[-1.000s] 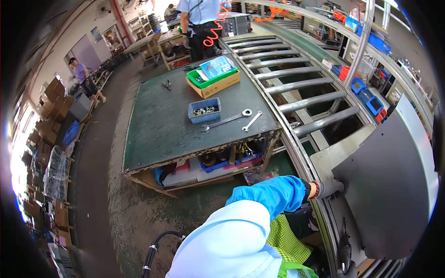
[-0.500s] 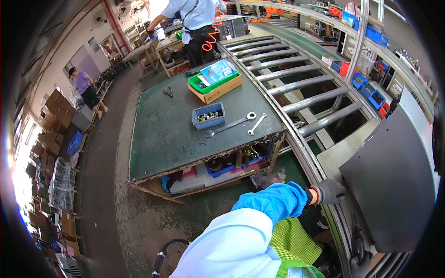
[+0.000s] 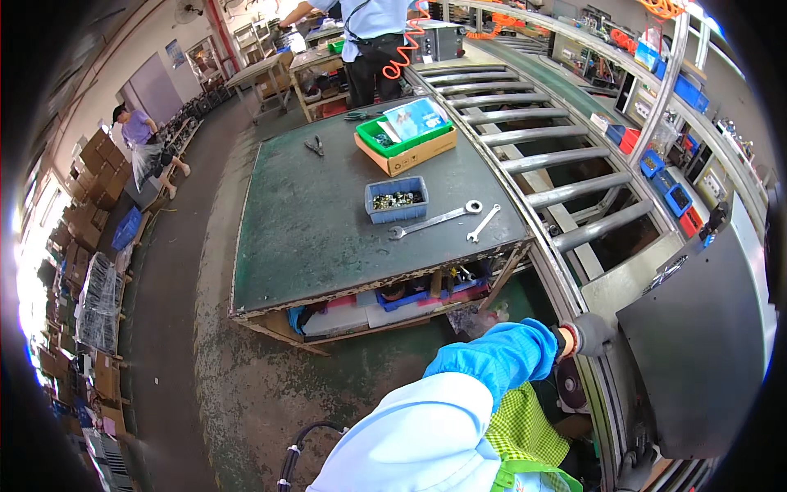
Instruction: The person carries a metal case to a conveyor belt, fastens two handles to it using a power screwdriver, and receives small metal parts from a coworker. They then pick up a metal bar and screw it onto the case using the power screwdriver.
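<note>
My left hand (image 3: 592, 334), in a grey glove, is closed above the metal edge of the roller conveyor (image 3: 566, 307). It is beside the near left edge of a large dark grey metal panel (image 3: 705, 336); whatever its fingers may hold is hidden. The panel stands tilted on the conveyor at the right. Low at the right, a dark gloved shape that seems to be my right hand (image 3: 636, 469) shows by the panel's lower corner, its fingers unclear.
A green-topped workbench (image 3: 311, 221) bears a blue bin of small fasteners (image 3: 397, 199), a large wrench (image 3: 434, 221), a smaller wrench (image 3: 484, 223), pliers (image 3: 315, 146) and a green tray (image 3: 402, 139). One person (image 3: 373, 49) stands beyond it; another (image 3: 146, 148) is at far left.
The view has shifted, so bench and conveyor sit further right. My left hand stays by the panel's edge. A dark gloved shape now shows low at the right. The far-left person now holds clear plastic.
</note>
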Demonstrator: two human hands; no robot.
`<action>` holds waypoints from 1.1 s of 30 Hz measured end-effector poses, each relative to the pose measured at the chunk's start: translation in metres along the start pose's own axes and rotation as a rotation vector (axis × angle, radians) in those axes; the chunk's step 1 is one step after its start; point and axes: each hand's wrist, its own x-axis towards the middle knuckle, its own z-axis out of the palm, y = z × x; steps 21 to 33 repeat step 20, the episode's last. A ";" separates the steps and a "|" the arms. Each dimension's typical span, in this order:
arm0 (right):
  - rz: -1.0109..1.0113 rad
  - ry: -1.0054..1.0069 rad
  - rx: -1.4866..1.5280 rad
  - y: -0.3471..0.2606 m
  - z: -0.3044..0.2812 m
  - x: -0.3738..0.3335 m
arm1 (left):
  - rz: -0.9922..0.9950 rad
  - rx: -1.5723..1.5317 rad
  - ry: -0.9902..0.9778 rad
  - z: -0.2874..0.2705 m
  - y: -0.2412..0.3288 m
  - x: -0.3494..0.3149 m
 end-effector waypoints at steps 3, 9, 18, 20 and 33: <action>0.000 0.005 -0.038 -0.008 -0.005 -0.004 | 0.063 -0.026 0.064 -0.003 -0.013 -0.002; 0.000 0.026 -0.073 -0.022 -0.007 -0.006 | 0.028 -0.019 0.012 -0.009 -0.008 -0.003; 0.045 0.017 -0.102 -0.036 -0.005 -0.003 | 0.076 -0.013 0.053 -0.004 -0.016 -0.007; 0.102 -0.003 -0.065 -0.029 -0.005 -0.007 | 0.080 0.018 0.078 0.003 -0.016 -0.004; 0.102 -0.003 -0.065 -0.029 -0.005 -0.007 | 0.080 0.018 0.078 0.003 -0.016 -0.004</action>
